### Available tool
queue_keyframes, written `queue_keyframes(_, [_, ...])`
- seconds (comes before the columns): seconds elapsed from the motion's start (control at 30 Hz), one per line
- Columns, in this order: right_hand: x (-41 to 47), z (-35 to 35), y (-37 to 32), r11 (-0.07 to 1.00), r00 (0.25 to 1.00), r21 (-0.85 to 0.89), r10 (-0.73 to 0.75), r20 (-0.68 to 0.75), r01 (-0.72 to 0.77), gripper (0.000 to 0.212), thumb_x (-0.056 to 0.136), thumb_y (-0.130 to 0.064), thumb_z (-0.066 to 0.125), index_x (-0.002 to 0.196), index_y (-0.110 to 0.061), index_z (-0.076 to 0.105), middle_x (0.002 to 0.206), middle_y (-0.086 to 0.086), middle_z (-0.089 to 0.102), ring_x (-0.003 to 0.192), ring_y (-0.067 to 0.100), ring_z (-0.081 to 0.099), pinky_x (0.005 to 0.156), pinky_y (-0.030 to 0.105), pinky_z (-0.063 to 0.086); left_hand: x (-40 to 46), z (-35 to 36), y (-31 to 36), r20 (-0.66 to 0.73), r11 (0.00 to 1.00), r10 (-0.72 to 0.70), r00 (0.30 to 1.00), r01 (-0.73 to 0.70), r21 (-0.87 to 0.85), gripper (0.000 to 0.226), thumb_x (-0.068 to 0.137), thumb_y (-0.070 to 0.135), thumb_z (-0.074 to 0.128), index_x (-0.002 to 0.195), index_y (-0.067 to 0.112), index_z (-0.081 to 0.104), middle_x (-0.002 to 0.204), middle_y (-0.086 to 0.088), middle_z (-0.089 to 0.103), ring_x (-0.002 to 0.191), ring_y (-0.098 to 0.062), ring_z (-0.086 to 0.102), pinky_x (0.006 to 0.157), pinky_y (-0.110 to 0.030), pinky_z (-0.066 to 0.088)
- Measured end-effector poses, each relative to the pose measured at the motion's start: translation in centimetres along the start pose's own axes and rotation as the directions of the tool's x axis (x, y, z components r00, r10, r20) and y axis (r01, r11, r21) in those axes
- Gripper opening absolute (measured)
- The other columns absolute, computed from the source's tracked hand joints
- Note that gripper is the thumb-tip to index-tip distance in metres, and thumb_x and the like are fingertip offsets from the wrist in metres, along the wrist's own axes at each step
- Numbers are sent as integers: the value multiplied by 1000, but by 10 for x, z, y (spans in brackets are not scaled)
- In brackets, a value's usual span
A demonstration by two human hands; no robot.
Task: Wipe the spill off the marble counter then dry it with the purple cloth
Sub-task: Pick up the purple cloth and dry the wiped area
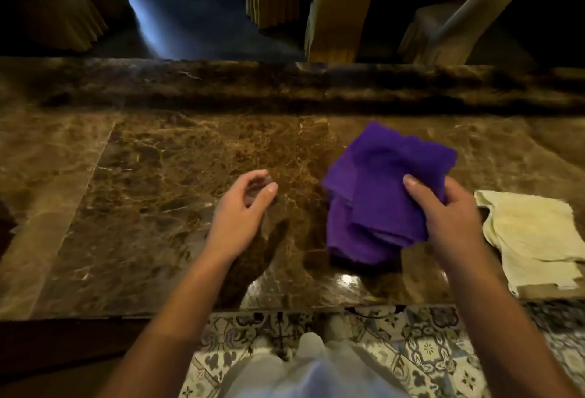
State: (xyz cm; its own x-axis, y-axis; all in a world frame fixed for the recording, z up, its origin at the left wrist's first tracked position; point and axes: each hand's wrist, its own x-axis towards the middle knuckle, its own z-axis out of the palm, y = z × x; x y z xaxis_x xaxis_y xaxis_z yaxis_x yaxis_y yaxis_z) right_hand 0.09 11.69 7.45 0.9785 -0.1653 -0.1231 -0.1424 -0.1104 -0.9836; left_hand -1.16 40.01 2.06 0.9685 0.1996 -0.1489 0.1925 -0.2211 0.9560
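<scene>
Filling most of the frame, the glossy brown veined marble counter [164,182] shows me no spill I can pick out. Right of centre, the folded purple terry cloth [376,195] is gripped by my right hand [449,217], thumb curled over its top; whether it touches the stone I cannot tell. At the right edge lies a crumpled cream cloth [535,239]. My left hand [240,217] hovers empty, fingers loosely curled. Bunched like this, I judge the cloth could smear rather than dry.

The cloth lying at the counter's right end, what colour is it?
Pale cream-yellow cloth, plain with no pattern, seen in the head view.
</scene>
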Motion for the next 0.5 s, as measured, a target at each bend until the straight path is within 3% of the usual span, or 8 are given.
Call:
queue_keyframes(0.07, [3, -10, 4, 906, 964, -337, -263, 29, 257, 13, 90, -27, 72, 102, -28, 73, 94, -5, 74, 88, 13, 69, 73, 33, 56, 15, -27, -15, -45, 959, 90, 995, -74, 274, 39, 98, 35, 63, 133, 20, 64, 128, 6, 67, 118, -9, 62, 101, -29, 46])
queue_keyframes(0.1, [2, -10, 12, 774, 933, -530, -341, 112, 346, 22, 86, -32, 70, 105, -23, 73, 97, -1, 72, 90, 19, 66, 77, 37, 52, 22, -39, -25, -44, 913, 128, 991, -101, 396, 39, 97, 34, 63, 132, 16, 65, 131, 0, 66, 123, -16, 59, 105, -32, 44])
queue_keyframes(0.17, [-11, -7, 38, 522, 914, -752, -269, 304, 403, 51, 76, -56, 64, 112, -21, 73, 103, 1, 68, 94, 23, 62, 82, 38, 48, 33, -62, -45, -35, 798, 158, 987, -106, 593, 42, 97, 33, 63, 132, 9, 66, 140, -10, 62, 134, -28, 53, 114, -42, 39])
queue_keyframes(0.23, [-33, 0, 57, 534, 939, -781, -80, 335, 325, 59, 74, -79, 55, 106, -32, 74, 102, -10, 65, 95, 13, 60, 83, 39, 50, 36, -84, -62, -59, 687, 144, 988, -57, 724, 46, 97, 33, 64, 134, 5, 64, 147, -17, 55, 143, -35, 43, 119, -51, 33])
queue_keyframes(0.3, [-51, 4, 76, 600, 964, -756, -124, 235, 261, 53, 80, -75, 52, 105, -34, 75, 107, -12, 64, 101, 12, 57, 87, 42, 50, 34, -100, -76, -93, 594, 137, 986, -7, 805, 50, 96, 34, 64, 137, 6, 61, 152, -19, 50, 149, -38, 34, 120, -57, 30])
queue_keyframes(0.33, [-57, 7, 86, 581, 969, -777, -157, 188, 245, 52, 83, -70, 51, 111, -33, 74, 118, -9, 63, 111, 16, 56, 94, 45, 48, 32, -105, -82, -99, 555, 135, 986, 8, 832, 52, 96, 37, 63, 140, 9, 59, 155, -18, 46, 151, -39, 30, 120, -60, 27])
queue_keyframes(0.43, [-66, 21, 113, 404, 971, -883, -100, 217, 239, 62, 90, -69, 42, 141, -36, 56, 158, 3, 43, 147, 31, 34, 118, 57, 27, 30, -106, -97, -90, 498, 103, 991, 27, 867, 58, 99, 50, 53, 150, 22, 47, 165, -14, 32, 156, -36, 17, 121, -64, 15])
queue_keyframes(0.5, [-67, 30, 127, 307, 963, -913, -82, 256, 269, 66, 94, -70, 35, 150, -36, 44, 165, 6, 33, 153, 35, 23, 123, 60, 17, 30, -102, -105, -86, 484, 119, 989, 18, 875, 60, 101, 53, 46, 153, 25, 41, 167, -12, 27, 157, -35, 14, 122, -64, 10])
